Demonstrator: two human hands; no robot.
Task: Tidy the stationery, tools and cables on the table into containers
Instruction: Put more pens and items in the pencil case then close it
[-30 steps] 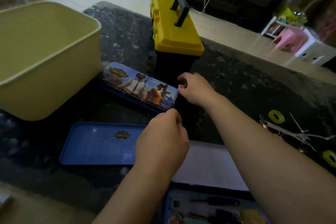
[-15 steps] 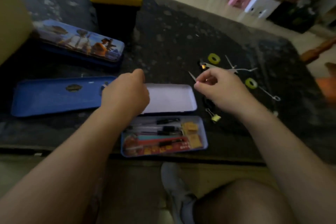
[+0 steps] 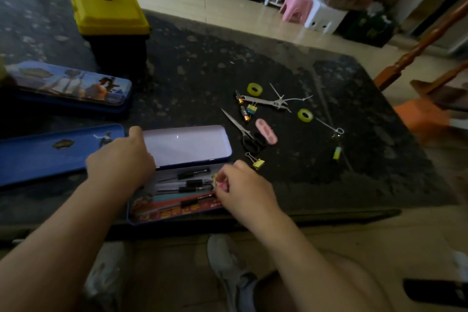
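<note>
Dropping a small item into the open pencil tin

The right hand (image 3: 243,185) pinches something small and yellowish, too blurred to name, over the right end of the open blue metal pencil tin (image 3: 174,213); the left hand (image 3: 121,162), curled closed, steadies the tin's left end. Next, likely: release, then fetch the yellow binder clip (image 3: 257,162) just beyond the tin's right corner.

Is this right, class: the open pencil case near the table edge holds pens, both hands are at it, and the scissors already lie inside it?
Not quite. In the head view the scissors lie on the table, beyond the open pencil case, beside a pink eraser. The rest stands: pens lie inside, and the left hand and right hand are both at it.
</note>
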